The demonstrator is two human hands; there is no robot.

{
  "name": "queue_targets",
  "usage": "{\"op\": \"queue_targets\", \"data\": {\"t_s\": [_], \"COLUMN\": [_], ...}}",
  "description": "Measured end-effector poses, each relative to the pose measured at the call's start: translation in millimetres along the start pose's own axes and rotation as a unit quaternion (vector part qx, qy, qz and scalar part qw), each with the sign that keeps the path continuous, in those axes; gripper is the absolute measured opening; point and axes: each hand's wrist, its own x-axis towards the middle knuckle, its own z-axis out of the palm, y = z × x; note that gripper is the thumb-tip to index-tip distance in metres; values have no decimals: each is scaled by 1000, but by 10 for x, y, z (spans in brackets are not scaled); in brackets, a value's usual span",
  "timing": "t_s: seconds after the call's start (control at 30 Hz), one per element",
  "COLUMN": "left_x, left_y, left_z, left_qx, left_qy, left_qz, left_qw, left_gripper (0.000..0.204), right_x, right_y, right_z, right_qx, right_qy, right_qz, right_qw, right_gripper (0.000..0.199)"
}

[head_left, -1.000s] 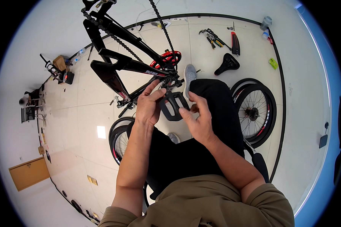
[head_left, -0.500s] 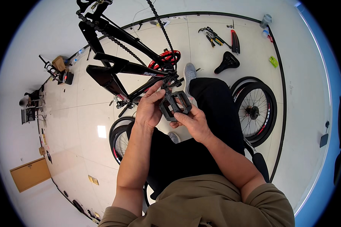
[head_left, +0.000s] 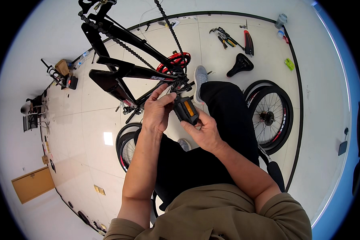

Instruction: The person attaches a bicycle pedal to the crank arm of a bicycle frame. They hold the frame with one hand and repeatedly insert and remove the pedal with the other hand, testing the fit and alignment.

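A black bicycle pedal (head_left: 185,111) with an amber reflector on its edge is between my hands, its inner end at the crank arm (head_left: 175,86) of a black bike frame (head_left: 132,71). My right hand (head_left: 206,130) is closed on the pedal's outer end, thumb on the near side and fingers behind. My left hand (head_left: 157,110) is closed at the inner end, thumb and forefinger around the end of the crank arm. The joint between pedal and crank is partly hidden by these fingers. A red chainring (head_left: 174,62) and a hanging chain (head_left: 169,24) are just beyond.
Wheels (head_left: 273,120) lie on the floor at right, another wheel (head_left: 127,150) at left by my leg. A saddle (head_left: 241,66), pliers and other hand tools (head_left: 224,38), and a black-and-red mudguard (head_left: 249,43) lie ahead to the right. My shoe (head_left: 201,80) is beside the crank.
The pedal has turned about its axle: its open cage faced up before, and now its reflector edge does. My right hand has shifted slightly with it; my left hand stays at the crank.
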Motion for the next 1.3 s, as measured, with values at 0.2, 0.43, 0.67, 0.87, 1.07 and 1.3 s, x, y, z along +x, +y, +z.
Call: {"op": "queue_targets", "data": {"t_s": [0.2, 0.43, 0.67, 0.87, 1.07, 1.3], "left_x": [47, 59, 39, -32, -65, -34], "left_y": [-53, -142, -162, -49, 54, 88], "left_z": [-91, -153, -152, -116, 21, 56], "left_qx": [-24, -138, -134, -62, 35, 14], "left_qy": [-28, -82, -99, -64, -18, 23], "left_qz": [-23, -70, -44, -20, -2, -30], "left_qw": [999, 985, 985, 996, 999, 999], "left_gripper": [49, 54, 52, 46, 42, 45], "right_x": [-4, -11, 36, 36, 31, -27], "right_y": [55, 132, 164, 113, 53, 106], "right_z": [14, -68, -104, -24, -10, 98], "right_qx": [53, 404, 477, 339, 232, 113], "right_qy": [9, -68, -102, 2, 16, 72], "right_qz": [-13, 170, 201, 151, 127, -39], "right_qw": [998, 896, 850, 929, 964, 990], "right_gripper": [78, 72, 64, 68, 73, 86]}}
